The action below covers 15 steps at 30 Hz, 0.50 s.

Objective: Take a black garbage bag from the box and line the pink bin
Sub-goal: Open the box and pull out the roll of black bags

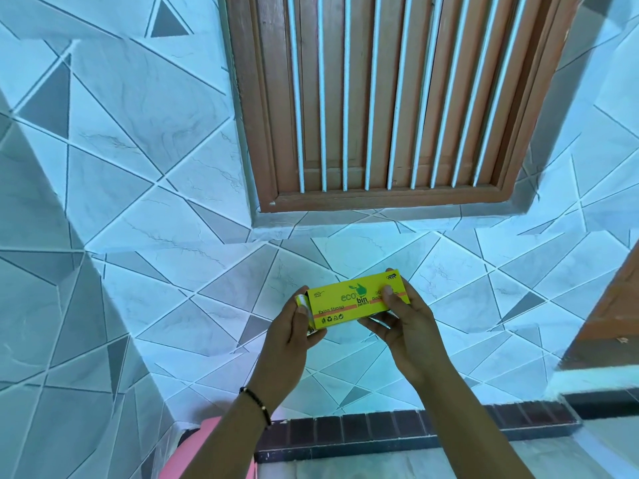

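Observation:
A yellow "eco bin" garbage bag box [349, 300] is held level in front of the tiled wall, at chest height. My right hand [403, 323] grips its right end, thumb on the front face. My left hand [294, 328] holds the left end, where the flap stands open and a pale roll edge shows. No black bag is visible outside the box. The pink bin [204, 451] shows only as a pink rim at the bottom left, partly hidden behind my left forearm.
A wooden window [390, 98] with white bars is set in the wall above. A dark brick skirting [415, 433] runs along the wall's base. A brown wooden frame [612, 312] stands at the right edge.

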### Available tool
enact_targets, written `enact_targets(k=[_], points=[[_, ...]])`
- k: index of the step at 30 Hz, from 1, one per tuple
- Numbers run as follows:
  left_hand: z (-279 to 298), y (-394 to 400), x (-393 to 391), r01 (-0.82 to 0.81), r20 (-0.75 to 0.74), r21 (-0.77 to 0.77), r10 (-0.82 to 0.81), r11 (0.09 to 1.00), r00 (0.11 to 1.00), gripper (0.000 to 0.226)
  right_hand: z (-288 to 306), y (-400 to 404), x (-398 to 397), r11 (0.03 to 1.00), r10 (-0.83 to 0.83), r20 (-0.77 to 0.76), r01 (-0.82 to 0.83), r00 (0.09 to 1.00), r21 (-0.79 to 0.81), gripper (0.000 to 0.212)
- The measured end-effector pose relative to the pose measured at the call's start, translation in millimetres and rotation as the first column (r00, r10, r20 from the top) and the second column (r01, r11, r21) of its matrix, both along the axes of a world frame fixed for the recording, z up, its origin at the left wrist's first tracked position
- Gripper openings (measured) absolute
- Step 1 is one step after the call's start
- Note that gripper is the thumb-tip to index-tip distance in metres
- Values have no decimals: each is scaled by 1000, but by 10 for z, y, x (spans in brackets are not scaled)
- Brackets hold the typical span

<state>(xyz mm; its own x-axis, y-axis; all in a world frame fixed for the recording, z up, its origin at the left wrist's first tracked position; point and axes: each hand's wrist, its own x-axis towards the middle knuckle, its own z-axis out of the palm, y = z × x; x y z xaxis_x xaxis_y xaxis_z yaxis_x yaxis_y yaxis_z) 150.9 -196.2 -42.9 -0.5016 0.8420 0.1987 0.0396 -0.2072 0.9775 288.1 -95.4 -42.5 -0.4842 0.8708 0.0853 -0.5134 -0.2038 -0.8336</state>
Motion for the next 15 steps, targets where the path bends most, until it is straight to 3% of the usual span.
enact_targets(k=[2, 6, 10, 13, 15], points=[[-1, 2, 22, -6, 55, 32, 4, 999, 998, 31, 6, 9, -7, 1000, -1, -2, 1, 1000, -14, 25], [-8, -20, 61, -10, 105, 67, 3, 998, 994, 28, -1, 18, -4, 1000, 7, -14, -7, 1000, -8, 55], [8, -28, 77, -79, 68, 109, 72, 991, 995, 21, -22, 27, -22, 999, -3, -21, 2, 1000, -34, 31], [37, -32, 36, -113, -63, 113, 120, 987, 991, 6, -8, 34, -20, 997, -42, -30, 40, 999, -64, 33], [56, -36, -25, -99, -82, 86, 106, 991, 991, 26, -2, 52, -5, 997, -46, -20, 45, 999, -58, 17]])
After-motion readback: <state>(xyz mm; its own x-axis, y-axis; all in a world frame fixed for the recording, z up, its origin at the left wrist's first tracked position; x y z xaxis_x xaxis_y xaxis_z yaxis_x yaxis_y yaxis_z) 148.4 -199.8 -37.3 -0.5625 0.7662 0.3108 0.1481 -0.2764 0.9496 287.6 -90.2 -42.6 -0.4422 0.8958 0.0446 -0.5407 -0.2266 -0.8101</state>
